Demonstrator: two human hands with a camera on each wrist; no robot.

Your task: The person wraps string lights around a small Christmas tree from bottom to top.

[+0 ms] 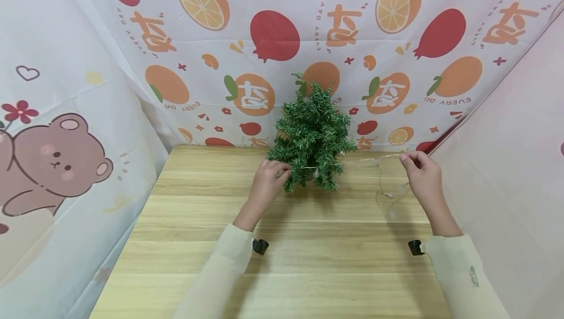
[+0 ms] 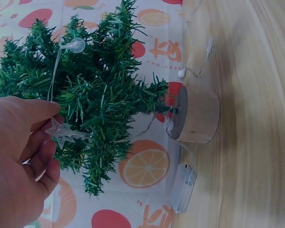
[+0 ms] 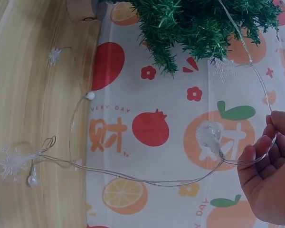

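Observation:
A small green artificial Christmas tree (image 1: pixel 313 130) stands upright near the back of the table, on a round wooden base (image 2: pixel 202 114). A clear string of fairy lights (image 3: pixel 209 135) runs across the front of the tree between the two hands. At the tree's left side, the left hand (image 1: pixel 268 182) pinches the wire between thumb and forefinger, with a clear star (image 2: pixel 61 132) hanging by its fingers. Off to the right, the right hand (image 1: pixel 423 174) pinches the wire too. From there a loop with a snowflake (image 3: pixel 13 164) and small bulbs dangles.
A clear battery box (image 2: pixel 184 188) lies by the wooden base. The wood-grain table (image 1: pixel 326 260) meets a fruit-print cloth (image 1: pixel 282 79) behind the tree. More cloth hangs at the left, with a bear print (image 1: pixel 61 157), and at the right.

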